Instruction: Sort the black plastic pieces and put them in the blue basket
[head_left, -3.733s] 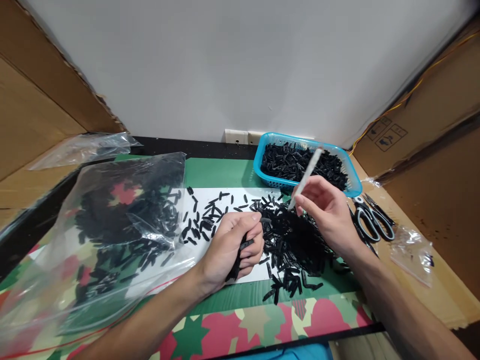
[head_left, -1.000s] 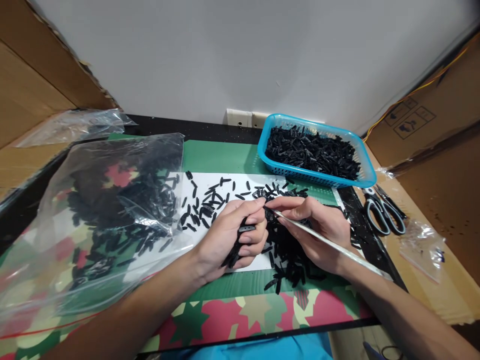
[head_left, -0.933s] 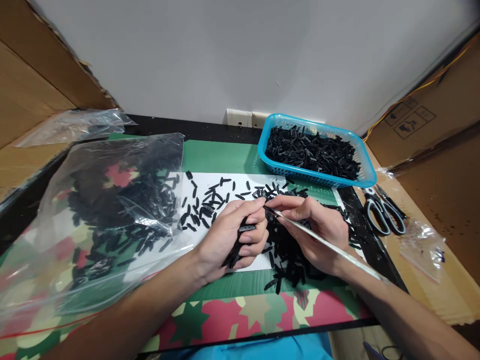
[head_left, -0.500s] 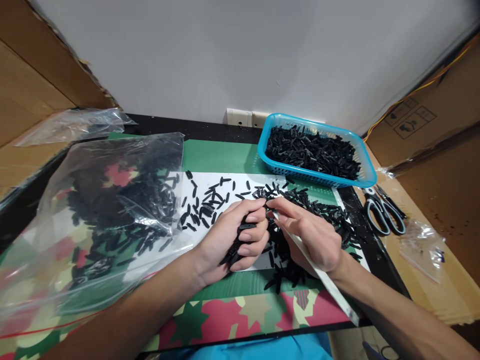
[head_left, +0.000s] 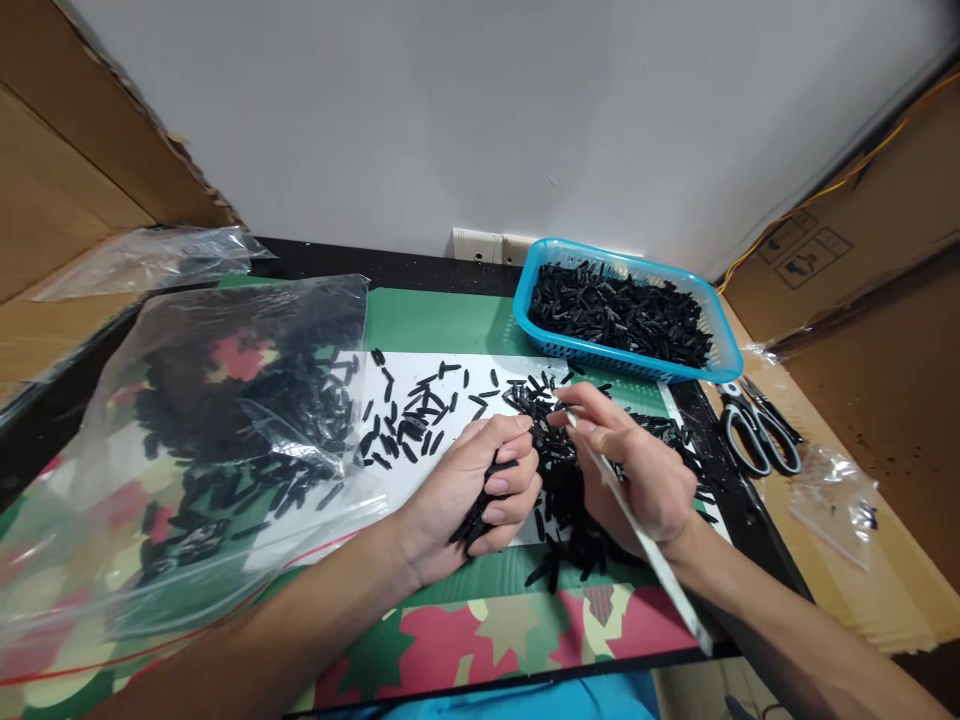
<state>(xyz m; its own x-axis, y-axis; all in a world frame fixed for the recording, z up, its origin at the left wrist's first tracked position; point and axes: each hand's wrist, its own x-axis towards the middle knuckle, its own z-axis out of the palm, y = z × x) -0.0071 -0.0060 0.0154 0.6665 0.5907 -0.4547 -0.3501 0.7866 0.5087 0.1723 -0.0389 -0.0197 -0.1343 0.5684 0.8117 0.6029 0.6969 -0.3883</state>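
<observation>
My left hand (head_left: 469, 485) is closed around a bundle of small, narrow black pieces (head_left: 474, 522), whose ends stick out below the fingers. Its thumb presses against the curled forefinger. In my right hand (head_left: 637, 470) lies a long, thin whitish stick-like tool (head_left: 660, 560), gripped near its far end and slanting back toward the table edge. The tool's tip is hard to make out by the fingertips. Just right of my left hand, the right fingers hover over a loose heap of black pieces (head_left: 559, 480). More black pieces (head_left: 420, 410) lie scattered on the white sheet (head_left: 465, 390).
A blue basket (head_left: 630, 362) full of black pieces stands at the back right. On the left lies a clear zip bag (head_left: 180, 310) with black pieces in and under it. Scissors (head_left: 757, 440) and a small plastic bag (head_left: 836, 510) rest at the right, beside cardboard (head_left: 847, 270).
My right hand has moved right, away from the left fingertips, which it met before. The left hand stays closed on its bundle. The view has shifted slightly.
</observation>
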